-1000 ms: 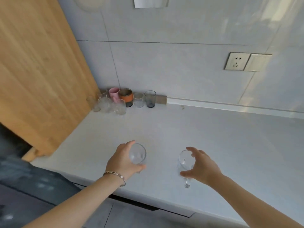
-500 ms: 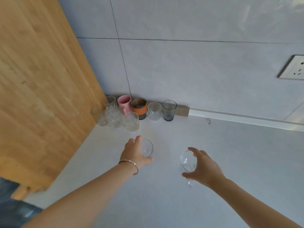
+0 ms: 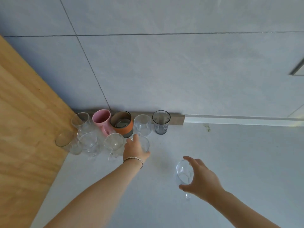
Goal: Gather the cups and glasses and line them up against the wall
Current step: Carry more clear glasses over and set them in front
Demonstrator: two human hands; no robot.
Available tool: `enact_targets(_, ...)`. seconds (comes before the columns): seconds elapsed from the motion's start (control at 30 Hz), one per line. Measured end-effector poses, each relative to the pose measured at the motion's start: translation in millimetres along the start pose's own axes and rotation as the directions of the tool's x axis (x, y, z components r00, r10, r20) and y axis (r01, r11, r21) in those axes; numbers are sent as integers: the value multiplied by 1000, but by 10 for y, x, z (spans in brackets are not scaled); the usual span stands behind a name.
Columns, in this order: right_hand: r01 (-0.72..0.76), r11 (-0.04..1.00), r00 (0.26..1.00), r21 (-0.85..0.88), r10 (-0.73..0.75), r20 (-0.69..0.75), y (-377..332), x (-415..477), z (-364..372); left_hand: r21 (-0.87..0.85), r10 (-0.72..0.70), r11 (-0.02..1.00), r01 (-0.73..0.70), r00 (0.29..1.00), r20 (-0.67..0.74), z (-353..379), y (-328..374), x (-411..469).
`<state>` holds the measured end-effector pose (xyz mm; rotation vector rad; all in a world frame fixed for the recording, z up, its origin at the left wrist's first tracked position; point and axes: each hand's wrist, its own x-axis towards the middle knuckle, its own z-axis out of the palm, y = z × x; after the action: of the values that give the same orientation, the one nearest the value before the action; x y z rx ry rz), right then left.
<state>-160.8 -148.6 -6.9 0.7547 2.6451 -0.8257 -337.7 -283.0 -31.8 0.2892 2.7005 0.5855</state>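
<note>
Reaching forward, the left hand [image 3: 134, 149] grips a clear glass [image 3: 145, 143]; the right hand [image 3: 203, 180] clasps a stemmed glass [image 3: 183, 172].

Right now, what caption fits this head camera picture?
Both hands bring clear glasses toward the cups lined up by the wall.

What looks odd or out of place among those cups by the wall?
Nothing spilled or broken. The cups form two bunched rows rather than one line: the pink mug stands against the wall, while a clear glass sits in front.

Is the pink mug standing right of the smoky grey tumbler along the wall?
No. The pink mug stands left of the grey tumbler, with the orange-banded cup and a clear glass between them.
</note>
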Motion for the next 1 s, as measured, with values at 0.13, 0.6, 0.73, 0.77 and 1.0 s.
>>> enact_targets(0.13,-58,998,998,23,58,-1,-141,90,125,-11,20,1000,-20,1000,20,24,-88,127)
enact_targets(0.6,-168,984,981,55,173,-90,-871,949,259,282,581,788,-548,813,-45,-295,-533,-314)
enact_targets(0.73,-189,979,975,79,197,-102,-896,931,341,233,361,872,-431,887,287,-291,-804,-396)
enact_targets(0.77,-197,976,973,93,206,-99,-896,911,361,219,298,896,-387,888,349,-282,-875,-399)
enact_targets(1.0,-287,957,956,-28,288,54,-500,314,414,276,215,866,-416,810,545,-221,-824,-454)
